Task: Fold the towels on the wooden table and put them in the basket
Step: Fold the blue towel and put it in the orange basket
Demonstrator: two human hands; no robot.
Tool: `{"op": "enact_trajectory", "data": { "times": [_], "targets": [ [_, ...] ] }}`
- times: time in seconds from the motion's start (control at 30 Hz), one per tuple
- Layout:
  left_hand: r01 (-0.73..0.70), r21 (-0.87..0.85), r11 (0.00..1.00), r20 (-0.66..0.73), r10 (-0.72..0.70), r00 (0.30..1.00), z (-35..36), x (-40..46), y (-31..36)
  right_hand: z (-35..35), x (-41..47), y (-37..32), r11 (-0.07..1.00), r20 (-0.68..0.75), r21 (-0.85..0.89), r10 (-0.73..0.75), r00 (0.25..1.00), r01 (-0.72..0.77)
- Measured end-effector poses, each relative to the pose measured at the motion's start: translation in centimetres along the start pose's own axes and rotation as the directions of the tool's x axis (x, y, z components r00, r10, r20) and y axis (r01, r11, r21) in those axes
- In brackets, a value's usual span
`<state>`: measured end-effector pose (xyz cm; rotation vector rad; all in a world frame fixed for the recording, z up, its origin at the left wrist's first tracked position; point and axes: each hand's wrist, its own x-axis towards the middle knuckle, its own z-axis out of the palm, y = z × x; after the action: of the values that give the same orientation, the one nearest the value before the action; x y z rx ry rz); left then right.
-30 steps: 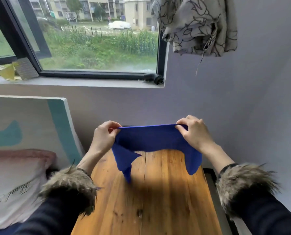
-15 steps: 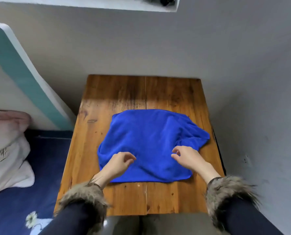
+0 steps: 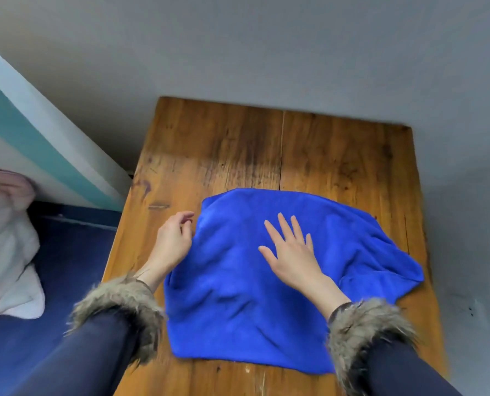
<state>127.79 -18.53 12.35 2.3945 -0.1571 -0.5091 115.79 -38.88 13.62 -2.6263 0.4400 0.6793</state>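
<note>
1. Smoothing is the step in hand: the towel (image 3: 266, 281) lies spread on the bench (image 3: 238, 144), near its front, rumpled along the right side.
2. Right hand (image 3: 291, 250) rests flat on the towel's middle, fingers straight and spread, gripping nothing.
3. Left hand (image 3: 172, 241) hovers at the towel's left edge, fingers loosely curled, holding nothing; contact with the cloth cannot be told.
4. Judgement: stroke outward from the middle toward the bunched right corner so the wrinkles leave before any fold.
5. Judgement: pin the left edge so the cloth does not slide.
6. Basket not in view; no fold made yet.
</note>
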Motion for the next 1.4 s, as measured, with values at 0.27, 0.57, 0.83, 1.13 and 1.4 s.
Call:
{"op": "enact_trajectory", "data": {
  "times": [0.27, 0.57, 0.83, 1.13, 1.4],
  "targets": [
    [-0.175, 0.288, 0.942, 0.194, 0.121, 0.973, 0.6, 6.7, -0.2, -0.4, 7.9, -1.2, 0.983, 0.087, -0.186, 0.029, 0.996, -0.013],
    [0.04, -0.371, 0.928, 0.513, 0.168, 0.842, -4.3, 8.1, 2.5, 0.1, 7.7, -1.0, 0.983, 0.108, -0.182, 0.053, 0.993, -0.033],
    [-0.115, 0.014, 0.993, 0.569, 0.086, 0.818, -10.2, 11.6, 2.7, -1.0, 7.5, -1.5, 0.983, 0.177, -0.172, 0.091, 0.98, -0.061],
    [-0.205, 0.335, 0.92, 0.552, -0.015, 0.834, -13.0, 13.6, -0.4, -1.0, 7.5, -1.5, 0.981, 0.158, -0.173, 0.12, 0.98, -0.092],
    [-0.465, 0.524, 0.713, 0.419, 0.259, 0.87, -14.3, 12.9, -0.7, -1.1, 7.4, -1.7, 0.979, 0.155, -0.171, 0.14, 0.978, -0.113]
  ]
}}
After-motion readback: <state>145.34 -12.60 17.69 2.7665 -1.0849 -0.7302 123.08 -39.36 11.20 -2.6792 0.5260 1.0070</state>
